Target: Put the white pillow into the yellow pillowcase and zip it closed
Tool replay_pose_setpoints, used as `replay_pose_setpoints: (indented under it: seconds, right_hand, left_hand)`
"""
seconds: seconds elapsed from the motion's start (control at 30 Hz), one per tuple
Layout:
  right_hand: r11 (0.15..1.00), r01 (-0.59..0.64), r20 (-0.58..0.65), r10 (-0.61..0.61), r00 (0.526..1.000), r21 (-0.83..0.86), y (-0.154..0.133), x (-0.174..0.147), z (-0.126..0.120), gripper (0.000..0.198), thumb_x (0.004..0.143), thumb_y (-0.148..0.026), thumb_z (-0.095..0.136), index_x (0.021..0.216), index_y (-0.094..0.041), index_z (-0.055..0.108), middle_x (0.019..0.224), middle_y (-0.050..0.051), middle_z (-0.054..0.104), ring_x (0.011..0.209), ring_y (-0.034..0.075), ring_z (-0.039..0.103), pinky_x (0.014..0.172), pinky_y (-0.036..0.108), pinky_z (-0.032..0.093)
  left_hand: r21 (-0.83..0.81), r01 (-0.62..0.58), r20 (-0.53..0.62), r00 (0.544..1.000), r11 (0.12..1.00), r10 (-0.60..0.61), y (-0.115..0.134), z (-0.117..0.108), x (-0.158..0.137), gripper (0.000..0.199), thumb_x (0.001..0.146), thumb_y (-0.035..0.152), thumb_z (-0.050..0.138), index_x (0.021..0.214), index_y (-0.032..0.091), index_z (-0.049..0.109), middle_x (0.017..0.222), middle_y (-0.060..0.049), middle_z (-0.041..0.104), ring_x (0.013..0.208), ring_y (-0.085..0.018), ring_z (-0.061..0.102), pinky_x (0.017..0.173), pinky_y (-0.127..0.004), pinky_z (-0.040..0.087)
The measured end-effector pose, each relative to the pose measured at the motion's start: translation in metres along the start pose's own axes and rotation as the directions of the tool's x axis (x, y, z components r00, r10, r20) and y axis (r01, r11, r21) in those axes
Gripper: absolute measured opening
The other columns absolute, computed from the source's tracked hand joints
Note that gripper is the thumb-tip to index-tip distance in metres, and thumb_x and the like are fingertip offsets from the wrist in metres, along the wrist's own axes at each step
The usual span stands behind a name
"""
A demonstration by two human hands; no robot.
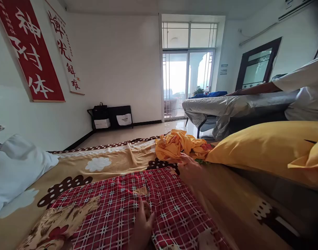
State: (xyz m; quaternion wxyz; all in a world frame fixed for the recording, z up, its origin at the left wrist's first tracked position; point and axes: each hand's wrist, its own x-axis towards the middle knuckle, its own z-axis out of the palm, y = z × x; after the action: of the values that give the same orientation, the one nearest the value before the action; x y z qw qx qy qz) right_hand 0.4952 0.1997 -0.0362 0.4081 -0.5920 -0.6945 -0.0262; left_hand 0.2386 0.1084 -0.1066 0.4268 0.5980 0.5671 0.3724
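Note:
A red plaid cloth [117, 198] with cat pictures lies spread on the bed in front of me. My left hand [143, 222] is closed near its middle, thumb and fingers pinching a fold; the fabric creases around them. Reaching forward along the cloth's right side, my right hand [191, 170] has its fingertips against the lower edge of a crumpled yellow cloth [172, 146]. Those fingers are blurred, so whether they grip it is unclear. To the right lies a plump yellow pillow [258, 149].
Under everything is a tan patterned bed cover [122, 158]. White bedding [21, 170] lies at the left. Beyond the bed's right side, a person's arm [255, 89] rests over a table with a silvery cover [226, 106]. Black bags [113, 114] stand by the far wall.

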Motion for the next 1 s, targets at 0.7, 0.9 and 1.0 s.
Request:
replay_pose_setpoints:
  seconds: [0.7,0.9,1.0]
  right_hand:
    - [0.949,0.297,0.424,-0.315,0.849,0.109,-0.094,-0.067,0.099,0.048,0.097,-0.041,0.029,0.139,-0.027,0.049,0.145,0.005,0.046,0.137,0.022,0.038,0.111,0.045,0.031]
    - [0.932,0.24,0.637,-0.362,0.681,0.274,-0.066,-0.095,0.117,0.051,0.093,-0.051,0.037,0.139,-0.032,0.049,0.147,0.0,0.043,0.134,0.024,0.043,0.107,0.04,0.042]
    - [0.918,0.304,0.605,-0.396,0.691,0.253,-0.054,-0.095,0.124,0.051,0.091,-0.051,0.039,0.136,-0.031,0.053,0.144,0.001,0.046,0.132,0.026,0.044,0.107,0.045,0.041]
  left_hand:
    - [0.569,-0.392,0.296,0.918,0.723,0.265,-0.01,-0.041,-0.023,0.06,0.094,0.057,0.024,0.149,0.034,0.024,0.158,0.0,0.013,0.147,-0.021,0.014,0.119,-0.054,0.011]
    - [0.721,0.067,-0.081,0.997,0.689,-0.013,-0.049,-0.184,-0.05,0.062,0.091,0.061,0.031,0.148,0.036,0.028,0.157,0.003,0.021,0.146,-0.023,0.019,0.119,-0.047,0.016]
    - [0.675,0.344,-0.39,0.917,0.653,-0.08,-0.084,-0.276,-0.075,0.057,0.091,0.048,0.04,0.145,0.028,0.039,0.154,-0.002,0.032,0.143,-0.023,0.027,0.118,-0.043,0.021]
